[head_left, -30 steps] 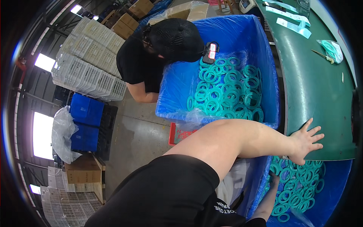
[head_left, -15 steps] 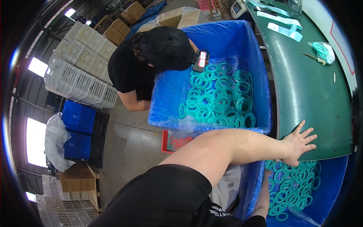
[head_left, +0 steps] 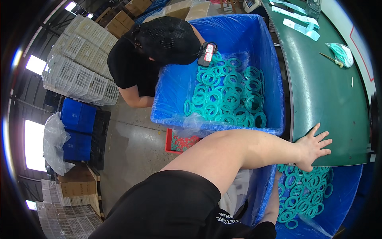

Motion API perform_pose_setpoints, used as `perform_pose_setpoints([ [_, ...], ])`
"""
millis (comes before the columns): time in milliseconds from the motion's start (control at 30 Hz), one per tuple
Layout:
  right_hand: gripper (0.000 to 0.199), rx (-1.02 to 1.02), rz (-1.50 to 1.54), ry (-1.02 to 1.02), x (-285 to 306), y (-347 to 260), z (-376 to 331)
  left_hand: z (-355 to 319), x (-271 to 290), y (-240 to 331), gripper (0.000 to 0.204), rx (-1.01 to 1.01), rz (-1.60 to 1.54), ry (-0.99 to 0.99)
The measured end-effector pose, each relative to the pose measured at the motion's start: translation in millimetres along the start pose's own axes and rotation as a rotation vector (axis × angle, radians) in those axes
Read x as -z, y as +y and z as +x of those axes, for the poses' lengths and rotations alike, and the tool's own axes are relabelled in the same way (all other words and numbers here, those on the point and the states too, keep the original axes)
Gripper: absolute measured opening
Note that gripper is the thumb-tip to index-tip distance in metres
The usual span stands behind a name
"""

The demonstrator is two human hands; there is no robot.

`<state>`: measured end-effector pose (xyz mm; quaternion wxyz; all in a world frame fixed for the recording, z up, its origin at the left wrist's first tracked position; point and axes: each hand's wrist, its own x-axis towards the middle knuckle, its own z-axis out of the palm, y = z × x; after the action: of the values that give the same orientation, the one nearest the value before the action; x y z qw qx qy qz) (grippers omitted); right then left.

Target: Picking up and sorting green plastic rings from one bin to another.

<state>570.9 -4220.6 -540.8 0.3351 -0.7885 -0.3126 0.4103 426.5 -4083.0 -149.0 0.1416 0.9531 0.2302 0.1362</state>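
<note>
My left hand (head_left: 313, 148) lies palm down on the green tabletop (head_left: 330, 99) near its front edge, fingers spread, holding nothing. The left arm reaches across from the lower left. My right forearm (head_left: 272, 205) goes down into a blue bin (head_left: 346, 195) lined with clear plastic. My right hand is hidden behind the left arm, so its fingers do not show. Beside that forearm lie many loose teal rings (head_left: 304, 195), partly under the tabletop's edge. A second lined blue bin (head_left: 179, 91) beyond my left arm holds more teal rings (head_left: 227, 93).
A co-worker in a black cap (head_left: 169, 40) leans over the far bin. The tabletop bears pale strips (head_left: 300, 28) and a bagged teal ring (head_left: 341, 53). A red tray (head_left: 169, 141) sits on the floor. Stacked white crates (head_left: 79, 59) and blue boxes (head_left: 77, 129) stand at the left.
The whole view has shifted a little, so most things sit slightly higher and further left. My left hand stays spread on the tabletop. The co-worker's head has moved slightly away.
</note>
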Motion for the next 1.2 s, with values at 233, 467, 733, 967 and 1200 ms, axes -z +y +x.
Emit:
perform_pose_setpoints([
  [233, 0.061, 0.037, -0.095, 0.048, 6.2, 1.4, -6.7, -1.1, 0.0, 0.2, 0.079, 0.004, -0.006, 0.002],
  [467, 0.062, 0.044, -0.17, 0.098, 4.6, -14.6, -13.1, -2.2, 4.2, -0.6, 0.079, 0.009, -0.009, -0.006],
  [733, 0.076, 0.074, -0.159, 0.228, 96.3, 50.6, -1.6, 4.1, 5.0, 9.0, 0.081, -0.017, -0.062, 0.0],
  [967, 0.061, -0.03, 0.552, 0.215, 207.5, -86.3, -129.0, -0.4, 6.7, 5.3, 0.079, 0.009, -0.009, 0.005],
  [1200, 0.049, 0.21, 0.92, 0.227, 181.2, -228.6, -274.4, -11.4, 12.9, -19.0, 0.053, -0.087, -0.181, 0.356],
])
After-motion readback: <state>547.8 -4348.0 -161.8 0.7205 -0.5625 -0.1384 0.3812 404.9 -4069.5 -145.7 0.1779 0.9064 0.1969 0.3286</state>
